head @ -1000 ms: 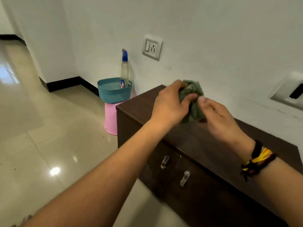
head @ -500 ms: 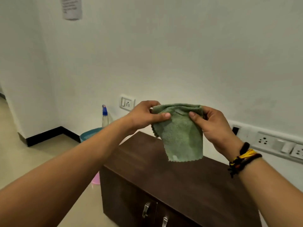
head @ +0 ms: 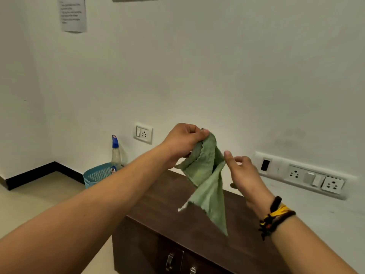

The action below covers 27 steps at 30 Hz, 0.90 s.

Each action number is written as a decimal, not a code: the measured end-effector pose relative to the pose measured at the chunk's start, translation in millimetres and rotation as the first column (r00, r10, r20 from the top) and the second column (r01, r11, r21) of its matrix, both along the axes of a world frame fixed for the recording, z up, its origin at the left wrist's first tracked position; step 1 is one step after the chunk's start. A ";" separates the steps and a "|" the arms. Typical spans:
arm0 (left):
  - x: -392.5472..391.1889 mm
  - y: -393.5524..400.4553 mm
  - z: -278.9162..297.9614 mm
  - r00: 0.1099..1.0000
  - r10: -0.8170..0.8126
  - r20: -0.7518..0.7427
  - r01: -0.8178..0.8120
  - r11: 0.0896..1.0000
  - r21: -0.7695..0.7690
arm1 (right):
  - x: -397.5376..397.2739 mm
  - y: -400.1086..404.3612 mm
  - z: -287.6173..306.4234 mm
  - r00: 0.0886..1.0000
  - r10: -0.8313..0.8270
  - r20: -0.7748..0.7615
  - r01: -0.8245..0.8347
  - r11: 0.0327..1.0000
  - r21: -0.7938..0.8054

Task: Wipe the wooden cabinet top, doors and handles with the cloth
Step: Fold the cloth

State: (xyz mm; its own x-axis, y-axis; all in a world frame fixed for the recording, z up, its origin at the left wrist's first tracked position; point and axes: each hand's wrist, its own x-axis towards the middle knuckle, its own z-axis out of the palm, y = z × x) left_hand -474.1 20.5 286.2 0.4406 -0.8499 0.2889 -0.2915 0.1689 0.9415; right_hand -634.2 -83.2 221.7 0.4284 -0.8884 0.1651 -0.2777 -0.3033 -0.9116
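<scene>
The green cloth (head: 205,175) hangs above the cabinet top (head: 197,230), near its back edge, pinched at its upper hem by the left hand (head: 183,143); the right hand (head: 243,173) is half-open beside it, thumb touching a fold. It looks light, soft and limp, so it is probably best bunched into the palm before wiping.

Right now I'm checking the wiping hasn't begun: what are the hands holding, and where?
The left hand pinches the green cloth at its top edge. The right hand touches its side; its grip cannot be told.
</scene>
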 end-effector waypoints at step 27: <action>17.4 19.2 20.1 0.561 -0.088 0.823 0.245 0.967 -0.064 | 33.6 -28.4 40.5 0.873 0.461 0.161 -0.441 0.886 -0.147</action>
State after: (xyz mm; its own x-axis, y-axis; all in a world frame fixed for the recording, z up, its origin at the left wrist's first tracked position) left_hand -456.7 39.7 306.3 -0.1894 -0.7924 0.5798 -0.8668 0.4124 0.2805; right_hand -600.6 -111.6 262.2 0.7305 -0.5798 0.3609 0.0832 -0.4490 -0.8897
